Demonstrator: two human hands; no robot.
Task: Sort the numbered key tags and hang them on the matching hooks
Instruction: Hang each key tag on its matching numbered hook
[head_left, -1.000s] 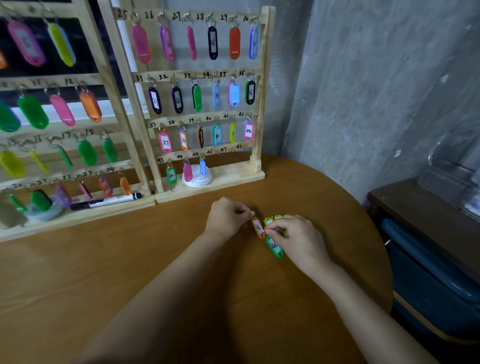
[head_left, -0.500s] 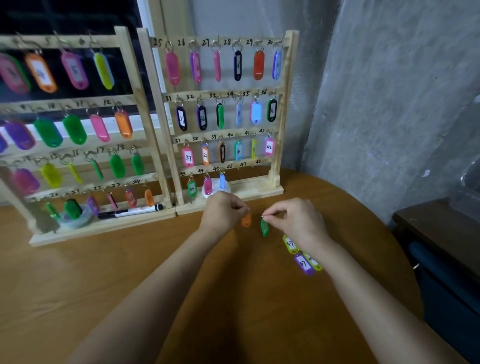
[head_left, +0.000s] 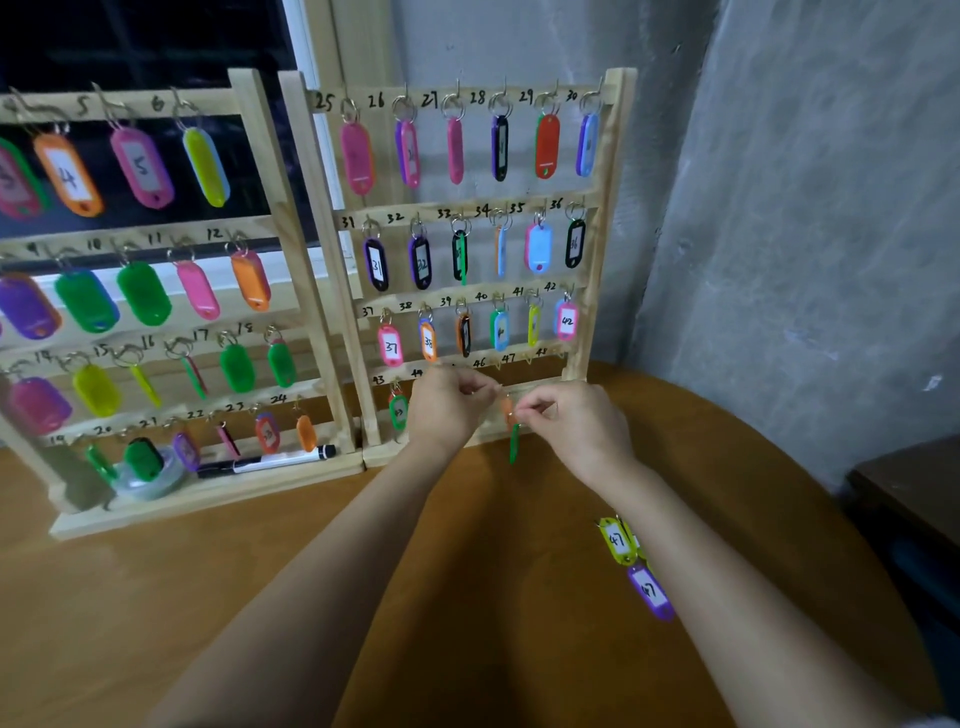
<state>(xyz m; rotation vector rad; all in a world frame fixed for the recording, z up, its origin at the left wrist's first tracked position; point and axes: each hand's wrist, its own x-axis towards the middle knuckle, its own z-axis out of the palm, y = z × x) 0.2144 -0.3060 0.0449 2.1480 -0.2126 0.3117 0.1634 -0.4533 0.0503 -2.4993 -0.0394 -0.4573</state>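
Note:
Both hands are raised in front of the bottom row of the right wooden rack (head_left: 605, 218), near the hooks marked 45 to 47. My left hand (head_left: 449, 408) pinches the ring of an orange tag (head_left: 506, 408), which is mostly hidden between the hands. My right hand (head_left: 574, 423) pinches the ring of a green tag (head_left: 514, 442) that hangs edge-on below it. On the table lie a yellow tag (head_left: 616, 540) marked 47 and a purple tag (head_left: 649, 592), partly hidden by my right forearm.
A second rack (head_left: 283, 249) with tags 4 to 24 stands at the left, with a marker pen (head_left: 270, 461) and a tape roll (head_left: 150, 475) on its base. The round wooden table (head_left: 156, 597) meets a concrete wall at the right. A dark cabinet (head_left: 914, 488) stands beyond the edge.
Both hands lifted the orange and green tags from the table up to the right rack's bottom row. The camera moved closer and tilted up; the yellow and purple tags stayed on the table.

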